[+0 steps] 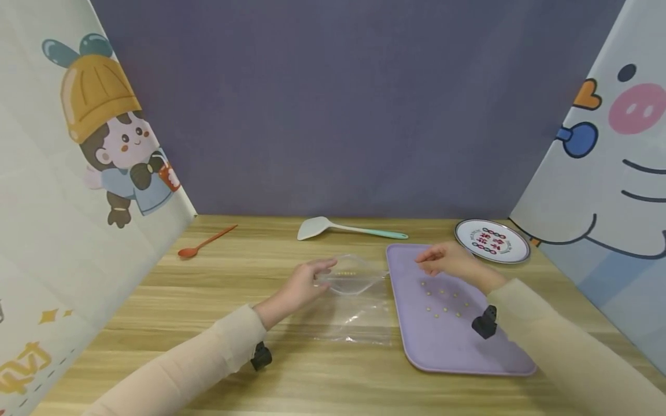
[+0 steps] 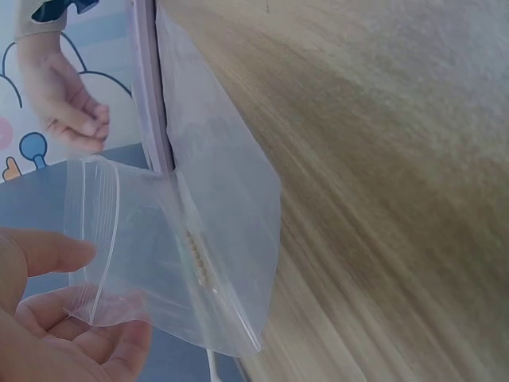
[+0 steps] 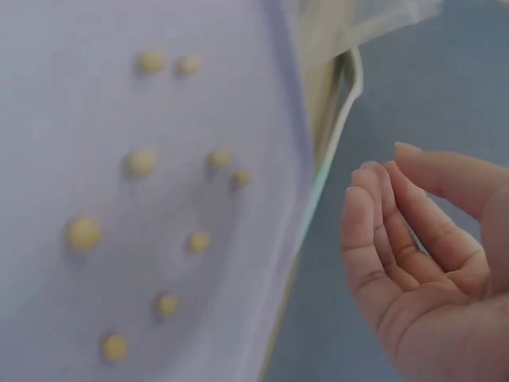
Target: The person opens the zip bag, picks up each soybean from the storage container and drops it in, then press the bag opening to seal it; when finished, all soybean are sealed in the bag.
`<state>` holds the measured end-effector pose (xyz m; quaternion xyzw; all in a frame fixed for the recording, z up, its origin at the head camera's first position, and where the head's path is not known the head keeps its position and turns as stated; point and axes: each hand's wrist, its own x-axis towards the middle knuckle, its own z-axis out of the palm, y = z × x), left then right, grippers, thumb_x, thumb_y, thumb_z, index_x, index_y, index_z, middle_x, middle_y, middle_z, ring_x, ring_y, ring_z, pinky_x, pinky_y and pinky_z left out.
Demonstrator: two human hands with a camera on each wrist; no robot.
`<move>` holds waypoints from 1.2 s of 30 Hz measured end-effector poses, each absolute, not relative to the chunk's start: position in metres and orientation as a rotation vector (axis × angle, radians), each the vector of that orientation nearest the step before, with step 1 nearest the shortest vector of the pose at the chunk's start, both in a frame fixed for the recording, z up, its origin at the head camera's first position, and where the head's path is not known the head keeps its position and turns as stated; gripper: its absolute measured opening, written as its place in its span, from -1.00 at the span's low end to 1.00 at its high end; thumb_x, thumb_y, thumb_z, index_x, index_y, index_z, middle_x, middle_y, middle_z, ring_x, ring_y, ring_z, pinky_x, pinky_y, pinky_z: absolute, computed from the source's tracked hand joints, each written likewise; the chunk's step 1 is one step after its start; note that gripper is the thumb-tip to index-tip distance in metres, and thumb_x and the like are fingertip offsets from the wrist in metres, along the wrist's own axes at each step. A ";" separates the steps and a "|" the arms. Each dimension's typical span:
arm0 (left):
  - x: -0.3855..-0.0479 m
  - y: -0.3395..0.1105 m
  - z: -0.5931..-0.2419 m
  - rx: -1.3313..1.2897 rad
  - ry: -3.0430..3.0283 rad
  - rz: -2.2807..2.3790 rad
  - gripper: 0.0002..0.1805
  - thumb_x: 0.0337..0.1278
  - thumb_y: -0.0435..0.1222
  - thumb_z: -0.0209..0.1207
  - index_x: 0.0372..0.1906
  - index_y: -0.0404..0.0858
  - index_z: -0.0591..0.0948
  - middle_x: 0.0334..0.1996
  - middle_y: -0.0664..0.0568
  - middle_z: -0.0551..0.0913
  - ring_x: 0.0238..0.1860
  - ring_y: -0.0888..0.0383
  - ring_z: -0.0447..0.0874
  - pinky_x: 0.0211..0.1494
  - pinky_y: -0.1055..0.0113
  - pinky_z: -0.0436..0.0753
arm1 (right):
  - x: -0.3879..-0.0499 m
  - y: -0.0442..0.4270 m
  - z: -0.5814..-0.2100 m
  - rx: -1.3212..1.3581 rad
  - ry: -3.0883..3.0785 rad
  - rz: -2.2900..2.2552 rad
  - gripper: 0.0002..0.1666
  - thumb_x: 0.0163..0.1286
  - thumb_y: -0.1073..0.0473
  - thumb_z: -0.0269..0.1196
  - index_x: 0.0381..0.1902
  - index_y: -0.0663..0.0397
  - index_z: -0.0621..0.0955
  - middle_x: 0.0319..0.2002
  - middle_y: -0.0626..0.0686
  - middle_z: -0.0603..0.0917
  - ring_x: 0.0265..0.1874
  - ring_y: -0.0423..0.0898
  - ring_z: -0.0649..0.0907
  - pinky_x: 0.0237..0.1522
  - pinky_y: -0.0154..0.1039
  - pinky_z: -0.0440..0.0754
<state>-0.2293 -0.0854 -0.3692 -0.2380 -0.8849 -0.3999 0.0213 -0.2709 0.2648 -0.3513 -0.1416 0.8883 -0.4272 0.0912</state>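
My left hand grips a clear zip bag near its mouth, thumb on one side and fingers behind the film. Inside the bag lies a row of small yellowish pieces. Over the far part of the purple tray, my right hand hovers with loosely bent fingers and the thumb close to them; nothing shows between them. Several round yellow pieces lie spread out on the tray, nearer than that hand.
An orange spoon lies at the back left. A white spatula with a mint handle rests at the back middle. The patterned plate stands at the back right, behind my right hand. A dark panel closes the table's back.
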 end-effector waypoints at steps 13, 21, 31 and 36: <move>-0.229 -0.084 -0.367 -0.752 -2.759 -1.200 -0.42 0.11 -0.48 0.22 0.29 -0.30 0.45 0.31 -0.14 0.47 0.18 -0.11 0.57 0.26 0.03 0.56 | -0.279 0.278 -0.381 -0.435 2.716 -1.043 -0.69 0.13 0.28 0.37 -0.16 0.36 0.68 -0.24 0.19 0.75 -0.34 -0.24 0.60 -0.31 -0.39 0.60; -0.229 -0.085 -0.367 -0.735 -2.760 -1.206 -0.42 0.10 -0.47 0.23 0.29 -0.29 0.46 0.29 -0.15 0.49 0.17 -0.11 0.57 0.26 0.02 0.57 | -0.283 0.274 -0.386 -0.395 2.709 -1.004 -0.72 0.09 0.30 0.40 -0.21 0.29 0.71 -0.31 0.08 0.74 -0.38 -0.22 0.58 -0.33 -0.34 0.58; -0.229 -0.086 -0.370 -0.740 -2.762 -1.201 -0.42 0.11 -0.47 0.23 0.29 -0.30 0.46 0.30 -0.15 0.48 0.18 -0.11 0.57 0.26 0.02 0.56 | -0.285 0.273 -0.388 -0.391 2.737 -0.993 -0.81 0.17 0.24 0.38 -0.29 0.25 0.73 -0.36 0.04 0.74 -0.46 -0.24 0.55 -0.42 -0.36 0.55; -0.230 -0.085 -0.370 -0.728 -2.767 -1.193 -0.42 0.10 -0.47 0.23 0.29 -0.29 0.46 0.29 -0.14 0.49 0.17 -0.11 0.57 0.26 0.02 0.57 | -0.287 0.274 -0.386 -0.342 2.731 -1.053 -0.80 0.20 0.23 0.35 -0.24 0.25 0.72 -0.38 0.01 0.74 -0.46 -0.24 0.57 -0.41 -0.36 0.57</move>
